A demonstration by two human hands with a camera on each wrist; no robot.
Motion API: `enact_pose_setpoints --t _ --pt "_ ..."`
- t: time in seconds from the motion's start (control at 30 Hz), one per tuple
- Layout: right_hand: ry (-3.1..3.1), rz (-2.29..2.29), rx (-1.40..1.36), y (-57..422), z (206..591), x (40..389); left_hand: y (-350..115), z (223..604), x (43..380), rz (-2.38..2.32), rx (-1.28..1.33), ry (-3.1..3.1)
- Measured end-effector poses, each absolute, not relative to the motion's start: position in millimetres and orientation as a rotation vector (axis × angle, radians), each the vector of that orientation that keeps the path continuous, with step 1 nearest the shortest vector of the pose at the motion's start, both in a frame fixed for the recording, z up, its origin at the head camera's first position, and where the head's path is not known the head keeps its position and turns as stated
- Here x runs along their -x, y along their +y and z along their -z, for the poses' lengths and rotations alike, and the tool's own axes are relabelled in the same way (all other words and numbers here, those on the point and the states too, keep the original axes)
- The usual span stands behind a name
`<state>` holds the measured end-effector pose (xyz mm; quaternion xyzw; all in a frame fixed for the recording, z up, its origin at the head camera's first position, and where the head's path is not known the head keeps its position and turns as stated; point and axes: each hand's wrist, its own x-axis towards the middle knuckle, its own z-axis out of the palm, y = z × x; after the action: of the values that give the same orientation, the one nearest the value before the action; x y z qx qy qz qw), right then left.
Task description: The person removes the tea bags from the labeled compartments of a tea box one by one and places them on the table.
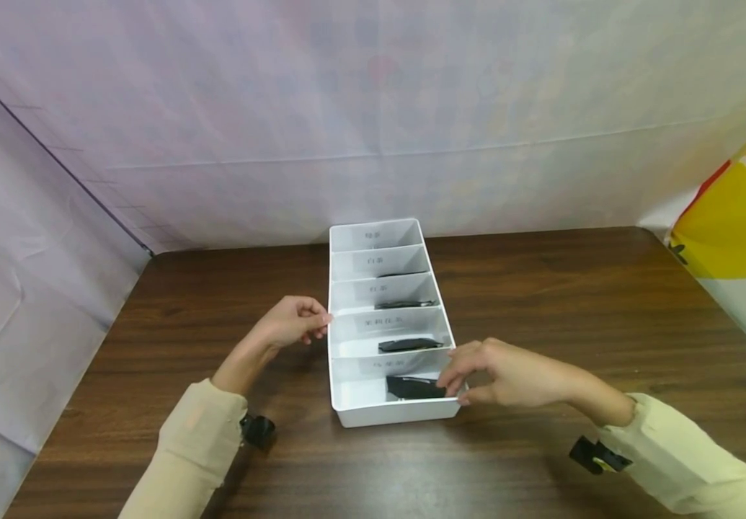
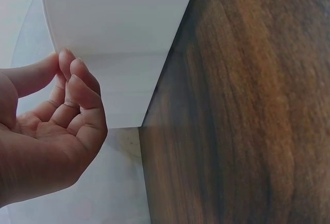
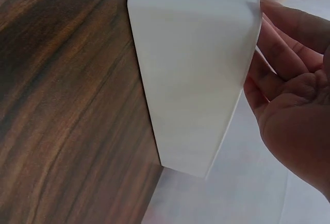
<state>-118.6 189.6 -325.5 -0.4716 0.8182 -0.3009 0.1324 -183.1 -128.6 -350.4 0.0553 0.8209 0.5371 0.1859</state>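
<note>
A long white divided box (image 1: 398, 414) stands on the table, with a printed label on the wall of each compartment. My left hand (image 1: 296, 319) pinches its left rim; the left wrist view shows thumb and fingertips meeting at that edge. At the near right corner, my right hand (image 1: 501, 373) curls over the rim, fingers inside the front compartment and thumb at the corner. A flat black packet (image 1: 411, 388) lies in that compartment, its right end behind those fingers. More black packets lie in the compartments behind, such as one black packet (image 1: 409, 344) just beyond the divider.
The brown wood-grain table (image 1: 230, 281) reaches back to a pale cloth backdrop (image 1: 373, 108). On the right hangs a yellow patterned cloth (image 1: 742, 216). Black straps sit at both wrists near the sleeves (image 1: 197, 432).
</note>
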Motion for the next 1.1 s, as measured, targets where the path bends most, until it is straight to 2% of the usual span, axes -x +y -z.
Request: enact_pose_setpoints --t 0.67,1.1 --pt "2.254 1.163 1.507 189 333 123 -128 351 183 -1.528 -0.146 2.309" --pt "2.48 1.193 1.199 192 305 124 -127 350 182 -1.528 -0.127 2.309"
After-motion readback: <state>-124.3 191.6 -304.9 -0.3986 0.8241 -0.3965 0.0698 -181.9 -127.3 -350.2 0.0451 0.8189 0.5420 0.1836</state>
